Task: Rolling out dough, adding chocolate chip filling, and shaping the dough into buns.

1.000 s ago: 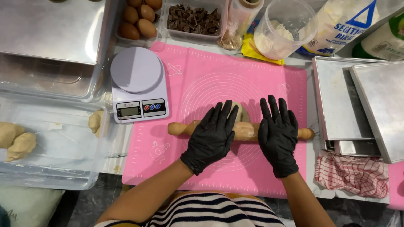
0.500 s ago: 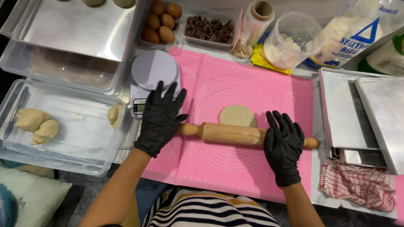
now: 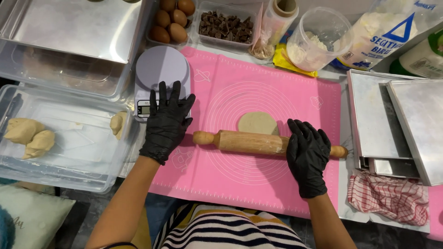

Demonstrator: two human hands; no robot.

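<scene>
A wooden rolling pin [image 3: 258, 142] lies across the middle of a pink silicone mat [image 3: 221, 87], its far edge touching a flat round disc of dough [image 3: 257, 121]. The right hand [image 3: 308, 154], in a black glove, lies flat with fingers spread over the right part of the rolling pin, pressing down on it rather than gripping it. The left hand [image 3: 167, 121], gloved the same way, is off the rolling pin, just left of its near handle, fingers spread wide and clamped on nothing; its fingertips lie over the front edge of a small kitchen scale [image 3: 159, 69] that sits at the mat's left edge.

Left of the rolling pin, a clear plastic tub [image 3: 60, 166] holds several lumps of dough [image 3: 28, 136]. Beyond the rolling pin, along the mat's far edge, stand a tray of brown eggs [image 3: 170, 20], a container of chocolate chunks [image 3: 226, 25], a clear cup with flour [image 3: 316, 39] and a bag of flour [image 3: 374, 39]. Right of the rolling pin, stacked metal baking trays [image 3: 392, 124] rest on the surface, with a red checked cloth [image 3: 390, 196] nearer the person.
</scene>
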